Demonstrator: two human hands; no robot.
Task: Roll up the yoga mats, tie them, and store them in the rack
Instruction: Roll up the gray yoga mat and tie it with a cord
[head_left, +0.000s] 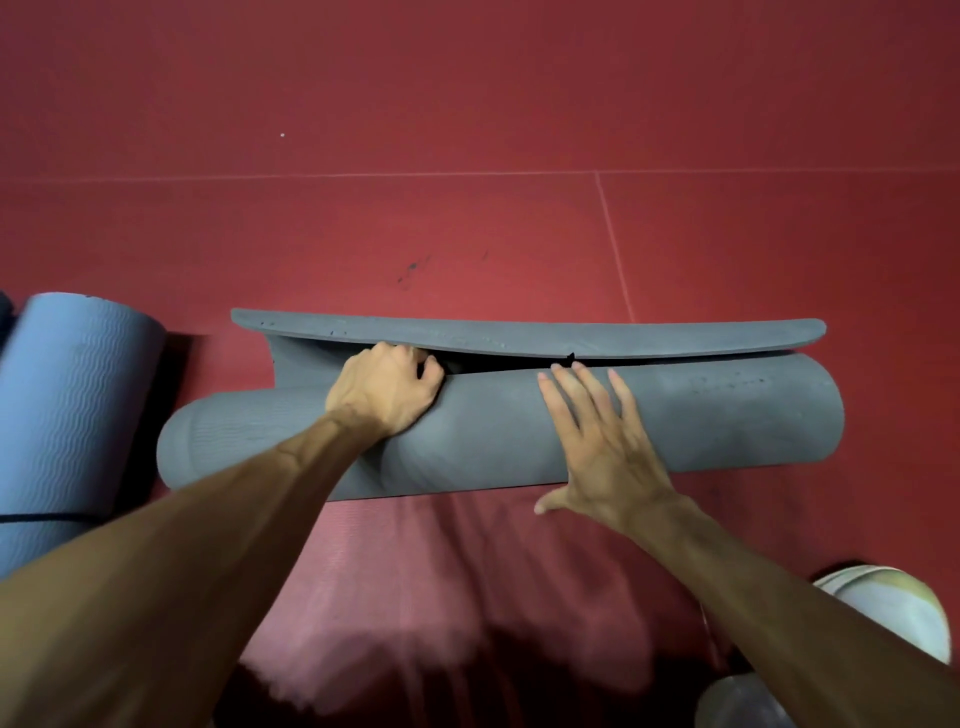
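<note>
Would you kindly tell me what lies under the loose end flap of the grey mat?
The left hand curls its fingers into the dark gap beneath the flap, and a small black piece pokes out. The grey roll and flap cover everything else there.

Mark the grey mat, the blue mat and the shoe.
grey mat (701, 415): head view, right half of the roll.
blue mat (72, 395): head view, ribbed side.
shoe (883, 603): head view, toe.

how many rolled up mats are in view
2: grey mat at centre, nearly rolled; blue mat at the left edge; a dark sliver beyond it may be a third.
</note>
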